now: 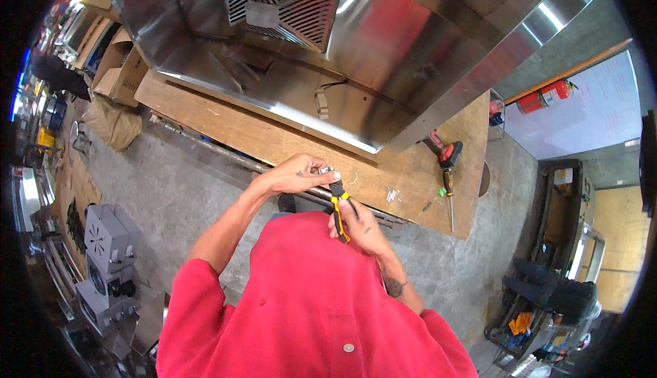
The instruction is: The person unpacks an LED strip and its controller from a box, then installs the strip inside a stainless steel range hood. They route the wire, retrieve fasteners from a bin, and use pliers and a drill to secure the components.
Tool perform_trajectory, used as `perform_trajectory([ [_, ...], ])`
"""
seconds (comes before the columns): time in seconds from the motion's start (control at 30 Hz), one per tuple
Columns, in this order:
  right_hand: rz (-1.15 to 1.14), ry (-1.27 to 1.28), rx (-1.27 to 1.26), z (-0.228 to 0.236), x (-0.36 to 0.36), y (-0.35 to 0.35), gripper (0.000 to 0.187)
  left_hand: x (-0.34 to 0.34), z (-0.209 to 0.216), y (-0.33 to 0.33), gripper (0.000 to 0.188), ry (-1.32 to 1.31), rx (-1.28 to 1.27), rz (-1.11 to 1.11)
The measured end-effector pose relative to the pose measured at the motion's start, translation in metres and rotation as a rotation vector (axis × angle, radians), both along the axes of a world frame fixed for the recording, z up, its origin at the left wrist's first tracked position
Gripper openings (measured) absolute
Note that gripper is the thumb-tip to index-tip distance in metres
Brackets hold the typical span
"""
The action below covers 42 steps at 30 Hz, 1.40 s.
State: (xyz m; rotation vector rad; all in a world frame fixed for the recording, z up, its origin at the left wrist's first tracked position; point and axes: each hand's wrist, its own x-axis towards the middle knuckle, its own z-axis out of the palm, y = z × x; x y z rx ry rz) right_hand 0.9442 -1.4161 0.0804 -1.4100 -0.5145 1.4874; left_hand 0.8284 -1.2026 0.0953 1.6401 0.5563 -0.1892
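Yellow-and-black pliers (337, 207) are in my right hand (364, 230), its fingers closed around the handles. Just beyond the pliers' dark jaws, my left hand (301, 174) pinches a small pale piece (327, 170); its exact kind is too small to make out. The jaws are right beside the left fingertips, and whether they grip the piece cannot be told. Both hands are above the near edge of the wooden table (226, 119). Several small metal bits (393, 194) lie on the wood, right of the hands.
A large stainless steel housing (410, 49) with a slotted vent (284, 5) stands on the table, a small pale block (321, 104) inside it. At right lie a red-and-black cordless drill (443, 148) and a long screwdriver (449, 196). Grey metal boxes (109, 241) stand on the left.
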Motion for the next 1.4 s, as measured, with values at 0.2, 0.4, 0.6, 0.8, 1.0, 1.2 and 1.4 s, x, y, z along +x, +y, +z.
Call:
perform_trajectory([
  [0.2, -0.232, 0.627, 0.053, -0.018, 0.007, 0.002, 0.034, -0.002, -0.055, -0.026, 0.025, -0.351, -0.302, 0.441],
  [0.4, -0.186, 0.785, 0.020, 0.011, 0.015, 0.005, 0.040, -0.005, -0.099, -0.037, 0.027, -0.273, -0.629, 0.719],
  [0.6, -0.249, 0.385, -0.025, -0.026, 0.040, -0.028, 0.043, 0.001, -0.202, -0.028, 0.023, -0.062, -0.439, 0.796],
  [0.8, -0.298, 0.239, -0.166, -0.056, 0.051, -0.065, 0.042, 0.017, -0.267, -0.017, 0.032, 0.034, 0.006, 0.821],
  [1.0, -0.395, 0.233, -0.208, -0.076, 0.048, -0.100, 0.044, 0.023, -0.226, -0.028, 0.047, 0.114, 0.764, 0.639],
  [1.2, -0.414, 0.198, -0.221, -0.077, 0.043, -0.096, 0.044, 0.079, -0.224, -0.095, 0.032, -0.044, 0.723, 0.159],
  [1.4, -0.403, 0.228, -0.184, -0.062, 0.046, -0.086, 0.041, 0.090, -0.233, -0.097, 0.021, -0.066, 0.478, 0.202],
])
